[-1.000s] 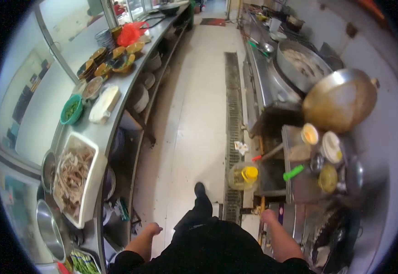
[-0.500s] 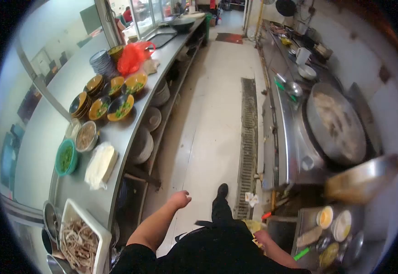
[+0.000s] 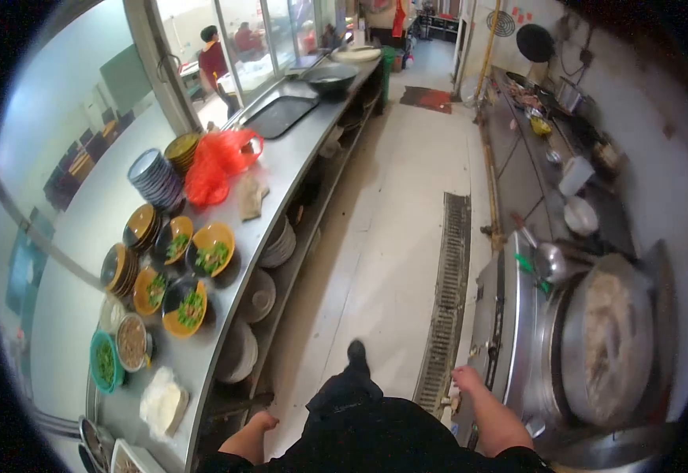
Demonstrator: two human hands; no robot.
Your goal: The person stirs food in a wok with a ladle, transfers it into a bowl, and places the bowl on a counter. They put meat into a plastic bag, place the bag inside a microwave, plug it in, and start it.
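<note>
The fingers of the left hand (image 3: 263, 422) were small and blurred, so whether they were open or closed could not be told. Those of the right hand (image 3: 464, 379) pointed forward, but blur hid whether they were bent around anything. The left hand hung low beside the bench (image 3: 237, 303), near the stacked plates (image 3: 236, 352) on its lower shelf. The right hand was near the metal front of the stove (image 3: 497, 331), with the drain grate (image 3: 446, 292) running along the floor (image 3: 359, 260) just inward of it. One dark shoe (image 3: 357, 356) showed between the hands.

On the near part of the bench lay a plastic-wrapped white block (image 3: 164, 402), near a teal bowl (image 3: 106, 363) of greens and a bowl of brown bits (image 3: 133, 341). Beyond these, four black-and-yellow bowls (image 3: 184, 307) holding greens sat close together, beside two stacks of similar bowls. A red plastic bag (image 3: 219, 162) lay farther along, next to stacked blue-edged dishes (image 3: 154, 180), with a black tray (image 3: 281, 117) and a dark wok (image 3: 330, 76) beyond.

Over the stove side stood a wide pot (image 3: 608, 339) with pale contents, a ladle (image 3: 550, 262) near its rim. Through the window a person (image 3: 212, 63) in a dark red top stood well apart.
</note>
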